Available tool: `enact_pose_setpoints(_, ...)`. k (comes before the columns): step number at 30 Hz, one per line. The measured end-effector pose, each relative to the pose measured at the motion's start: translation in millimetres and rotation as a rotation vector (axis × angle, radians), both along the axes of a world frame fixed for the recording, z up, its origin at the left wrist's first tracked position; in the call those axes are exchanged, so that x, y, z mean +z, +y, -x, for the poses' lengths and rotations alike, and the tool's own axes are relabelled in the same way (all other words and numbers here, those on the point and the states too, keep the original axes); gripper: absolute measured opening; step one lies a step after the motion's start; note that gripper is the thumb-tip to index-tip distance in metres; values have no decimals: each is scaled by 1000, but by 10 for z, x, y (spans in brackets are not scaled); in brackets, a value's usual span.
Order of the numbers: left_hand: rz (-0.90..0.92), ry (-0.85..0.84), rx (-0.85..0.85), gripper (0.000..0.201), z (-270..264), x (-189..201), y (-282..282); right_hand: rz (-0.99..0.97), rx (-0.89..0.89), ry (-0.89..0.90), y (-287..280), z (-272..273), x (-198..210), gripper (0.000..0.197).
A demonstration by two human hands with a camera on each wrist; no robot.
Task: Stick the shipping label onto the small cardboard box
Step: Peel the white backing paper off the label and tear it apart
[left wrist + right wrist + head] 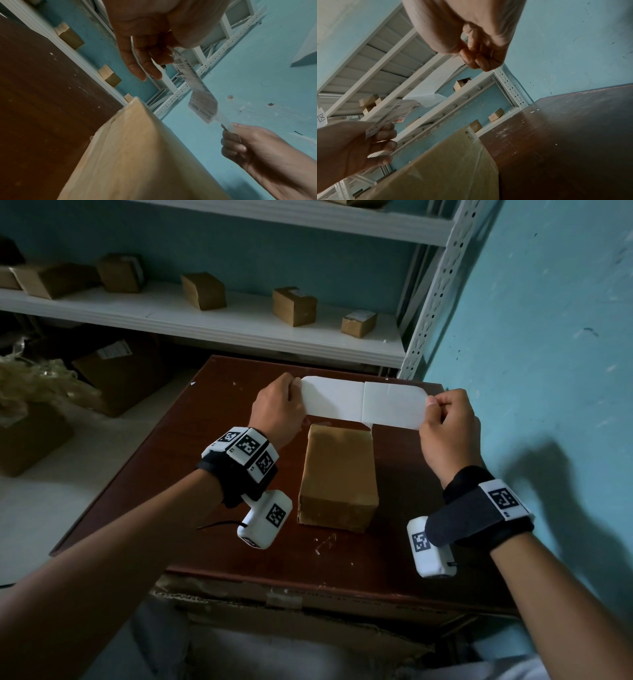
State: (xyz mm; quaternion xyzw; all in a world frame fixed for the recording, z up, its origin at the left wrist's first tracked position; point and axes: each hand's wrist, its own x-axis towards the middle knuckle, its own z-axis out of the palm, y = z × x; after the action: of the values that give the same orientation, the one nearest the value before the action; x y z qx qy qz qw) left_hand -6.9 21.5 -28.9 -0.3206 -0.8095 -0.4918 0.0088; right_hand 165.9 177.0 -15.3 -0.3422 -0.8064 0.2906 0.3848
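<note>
Shipping label (pixel 363 402) stretched in the air above the far end of the small cardboard box (pixel 338 478) on the counter (pixel 191 460), pinched by left hand (pixel 278 405) and right hand (pixel 448 422). Backing seemingly peeling at right end. Nothing stuck yet; lowering and pressing left.

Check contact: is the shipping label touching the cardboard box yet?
Apart. The left wrist view shows the shipping label stretched between the left hand and right hand, with blue wall showing between it and the cardboard box.
</note>
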Motion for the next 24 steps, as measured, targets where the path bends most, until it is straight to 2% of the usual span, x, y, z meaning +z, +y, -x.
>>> enact_pose_setpoints(9, -22, -27, 2, 22, 2, 15, -9, -9, 3, -6, 15, -4, -8, 8)
enact_pose_setpoints(15, -53, -118, 32, 25, 55, 40, -59, 12, -28, -2, 59, -53, 4, 10)
enact_pose_setpoints(24, -33, -108, 53, 27, 78, 40, -96, 18, -24, -5, 58, -57, -19, 10)
